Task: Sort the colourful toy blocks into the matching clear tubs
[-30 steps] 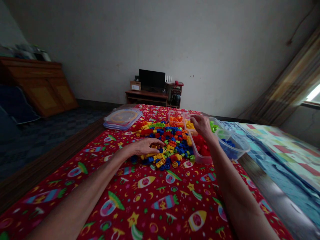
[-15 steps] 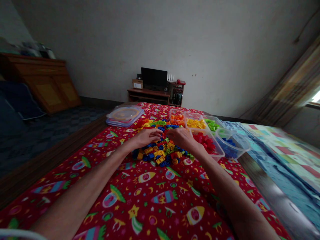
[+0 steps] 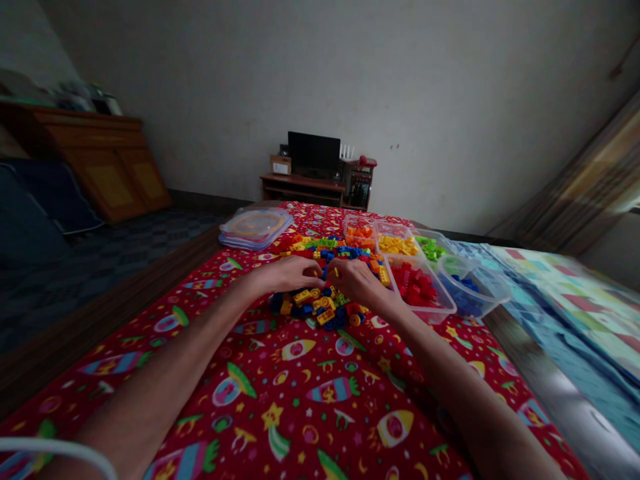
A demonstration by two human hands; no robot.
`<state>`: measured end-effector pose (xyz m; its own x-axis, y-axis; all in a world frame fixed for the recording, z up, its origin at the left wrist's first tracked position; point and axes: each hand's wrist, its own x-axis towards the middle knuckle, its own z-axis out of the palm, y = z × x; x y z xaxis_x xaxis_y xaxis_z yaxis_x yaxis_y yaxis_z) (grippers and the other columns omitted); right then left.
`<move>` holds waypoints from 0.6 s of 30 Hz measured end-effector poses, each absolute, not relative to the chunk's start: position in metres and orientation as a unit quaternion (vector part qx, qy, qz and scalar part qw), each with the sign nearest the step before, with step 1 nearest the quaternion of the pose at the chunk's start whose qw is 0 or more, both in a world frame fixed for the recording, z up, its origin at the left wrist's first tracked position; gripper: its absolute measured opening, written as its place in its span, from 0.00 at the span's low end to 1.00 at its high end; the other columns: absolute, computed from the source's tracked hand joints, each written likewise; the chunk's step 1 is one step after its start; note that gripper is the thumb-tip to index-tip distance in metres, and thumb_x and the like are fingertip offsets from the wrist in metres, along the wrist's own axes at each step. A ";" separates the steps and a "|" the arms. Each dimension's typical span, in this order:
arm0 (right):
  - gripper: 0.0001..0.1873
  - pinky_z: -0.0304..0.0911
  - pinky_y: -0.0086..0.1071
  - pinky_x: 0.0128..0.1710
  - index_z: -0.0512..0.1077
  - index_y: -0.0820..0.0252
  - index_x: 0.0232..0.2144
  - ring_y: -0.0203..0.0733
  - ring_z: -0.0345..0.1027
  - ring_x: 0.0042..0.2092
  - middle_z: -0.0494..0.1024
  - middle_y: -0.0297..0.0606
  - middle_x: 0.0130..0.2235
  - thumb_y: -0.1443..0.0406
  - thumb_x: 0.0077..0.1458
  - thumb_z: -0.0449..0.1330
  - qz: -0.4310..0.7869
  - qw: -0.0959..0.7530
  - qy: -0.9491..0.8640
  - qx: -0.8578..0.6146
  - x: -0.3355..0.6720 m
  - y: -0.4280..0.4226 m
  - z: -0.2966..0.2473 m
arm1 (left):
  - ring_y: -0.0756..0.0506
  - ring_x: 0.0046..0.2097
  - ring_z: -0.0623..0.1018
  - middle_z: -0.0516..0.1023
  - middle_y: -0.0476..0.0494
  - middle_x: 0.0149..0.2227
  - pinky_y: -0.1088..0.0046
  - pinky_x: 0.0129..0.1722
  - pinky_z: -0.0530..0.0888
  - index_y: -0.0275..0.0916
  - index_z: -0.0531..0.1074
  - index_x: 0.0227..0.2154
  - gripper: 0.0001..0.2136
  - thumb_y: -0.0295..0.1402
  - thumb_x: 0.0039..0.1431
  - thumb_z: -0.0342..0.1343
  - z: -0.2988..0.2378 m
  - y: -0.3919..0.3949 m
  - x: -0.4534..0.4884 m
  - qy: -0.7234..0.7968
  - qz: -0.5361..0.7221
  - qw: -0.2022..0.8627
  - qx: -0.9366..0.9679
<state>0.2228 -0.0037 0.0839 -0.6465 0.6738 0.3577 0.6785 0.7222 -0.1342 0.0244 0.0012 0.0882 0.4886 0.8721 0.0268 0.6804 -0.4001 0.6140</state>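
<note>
A pile of mixed toy building bricks (image 3: 325, 313) in yellow, blue, red, orange and green lies on the red patterned cloth. My left hand (image 3: 295, 272) reaches over the left side of the pile, palm down, its thumb and fingers apart above the bricks. Close beside it, my right hand (image 3: 356, 279) has its fingers drawn together, and a small yellow brick (image 3: 336, 272) shows at their tips. The fingers partly hide the bricks beneath both hands.
Clear tubs of sorted bricks stand at the right: orange (image 3: 360, 233), yellow (image 3: 397, 245), green (image 3: 431, 249), red (image 3: 414, 285) and a round bowl of blue (image 3: 465, 293). Stacked plastic lids (image 3: 256, 228) lie at the back left. A bed (image 3: 565, 293) adjoins the table's right side.
My hands have drawn closer together over the pile, and the right fingers now show a yellow brick at their tips. The whole view has shifted slightly.
</note>
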 end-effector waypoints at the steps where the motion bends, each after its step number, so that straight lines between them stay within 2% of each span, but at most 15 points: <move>1: 0.09 0.45 0.28 0.25 0.72 0.65 0.38 0.33 0.60 0.26 0.75 0.38 0.26 0.69 0.57 0.53 -0.011 0.197 -0.905 -0.378 0.224 -0.003 0.084 | 0.48 0.29 0.75 0.79 0.47 0.29 0.77 0.27 0.67 0.40 0.77 0.32 0.14 0.44 0.48 0.57 0.092 0.000 0.021 0.498 0.130 0.228 0.826; 3: 0.11 0.43 0.28 0.25 0.71 0.65 0.42 0.33 0.59 0.25 0.74 0.36 0.25 0.69 0.56 0.54 -0.026 0.197 -0.902 -0.382 0.225 -0.002 0.083 | 0.49 0.24 0.72 0.77 0.49 0.23 0.77 0.23 0.63 0.40 0.76 0.24 0.10 0.42 0.46 0.58 0.098 -0.003 0.019 0.536 0.052 0.167 0.826; 7: 0.18 0.45 0.29 0.26 0.67 0.66 0.48 0.34 0.60 0.27 0.75 0.37 0.27 0.70 0.55 0.52 -0.041 0.183 -0.912 -0.365 0.225 -0.004 0.082 | 0.49 0.22 0.70 0.75 0.51 0.20 0.76 0.21 0.59 0.40 0.74 0.21 0.04 0.34 0.41 0.60 0.099 -0.011 0.028 0.580 -0.026 0.137 0.802; 11: 0.20 0.48 0.28 0.28 0.66 0.66 0.51 0.36 0.63 0.30 0.76 0.40 0.31 0.70 0.55 0.52 -0.031 0.179 -0.919 -0.350 0.225 -0.005 0.081 | 0.48 0.22 0.70 0.74 0.51 0.20 0.75 0.22 0.60 0.40 0.73 0.21 0.05 0.35 0.44 0.57 0.095 -0.007 0.031 0.549 0.042 0.142 0.822; 15: 0.20 0.48 0.27 0.27 0.66 0.64 0.51 0.35 0.63 0.30 0.76 0.38 0.31 0.69 0.56 0.54 0.016 0.189 -0.925 -0.328 0.225 -0.005 0.083 | 0.47 0.28 0.74 0.76 0.49 0.24 0.75 0.27 0.67 0.38 0.74 0.27 0.12 0.42 0.48 0.54 0.091 0.005 0.024 0.511 0.183 0.270 0.795; 18: 0.19 0.47 0.26 0.27 0.66 0.64 0.51 0.34 0.63 0.28 0.76 0.39 0.30 0.68 0.56 0.55 0.049 0.194 -0.921 -0.333 0.224 -0.006 0.087 | 0.46 0.31 0.76 0.77 0.49 0.27 0.73 0.31 0.71 0.37 0.71 0.30 0.14 0.42 0.43 0.59 0.084 0.010 0.024 0.484 0.255 0.401 0.735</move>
<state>0.2242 -0.0061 0.0871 -0.7024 0.6328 0.3259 0.5950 0.7732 -0.2191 0.0244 0.0102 0.0839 0.4017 0.9157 -0.0134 0.5065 -0.2100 0.8363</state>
